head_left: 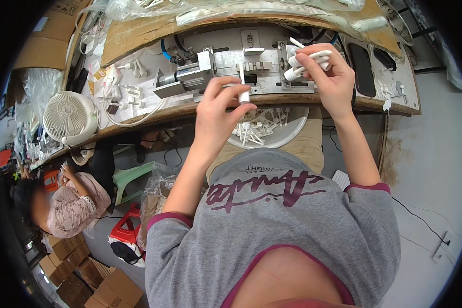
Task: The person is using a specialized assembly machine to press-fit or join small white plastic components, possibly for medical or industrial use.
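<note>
From far away I look at a workshop: a metal machine point(190, 78) on a long bench point(369, 104), a tub point(297, 132) with little white parts point(256, 129), piled brown boxes point(113, 291), and another person point(73, 208) (in a pink top).

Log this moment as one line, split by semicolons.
left hand: pinches white stemmed part; right hand: holds several white stemmed parts; front: metal fixture; below: bowl of white pieces

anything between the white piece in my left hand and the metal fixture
Nothing visible stands between the white piece in your left hand and the metal fixture. The piece's thin end overlaps the fixture in view; I can't tell whether they touch.
</note>
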Action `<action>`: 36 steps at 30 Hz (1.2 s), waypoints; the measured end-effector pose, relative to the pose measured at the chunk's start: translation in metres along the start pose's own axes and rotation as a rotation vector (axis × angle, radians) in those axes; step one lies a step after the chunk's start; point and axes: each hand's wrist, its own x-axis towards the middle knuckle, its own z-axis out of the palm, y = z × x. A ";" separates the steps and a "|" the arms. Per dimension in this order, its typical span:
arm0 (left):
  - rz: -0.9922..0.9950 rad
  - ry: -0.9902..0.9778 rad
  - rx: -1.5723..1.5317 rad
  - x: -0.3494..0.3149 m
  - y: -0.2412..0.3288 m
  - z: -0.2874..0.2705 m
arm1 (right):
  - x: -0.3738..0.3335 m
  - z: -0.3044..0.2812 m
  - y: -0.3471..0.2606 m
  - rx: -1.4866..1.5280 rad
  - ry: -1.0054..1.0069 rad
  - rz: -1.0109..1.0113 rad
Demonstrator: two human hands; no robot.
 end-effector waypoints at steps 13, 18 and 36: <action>0.265 0.002 0.485 0.010 -0.033 0.026 | -0.010 -0.003 -0.002 0.478 0.058 0.337; 0.333 0.021 0.667 0.011 -0.032 0.024 | -0.013 0.002 -0.001 0.500 0.039 0.376; -0.036 -0.199 -0.193 0.010 0.016 0.037 | -0.020 0.030 -0.015 0.465 -0.320 0.500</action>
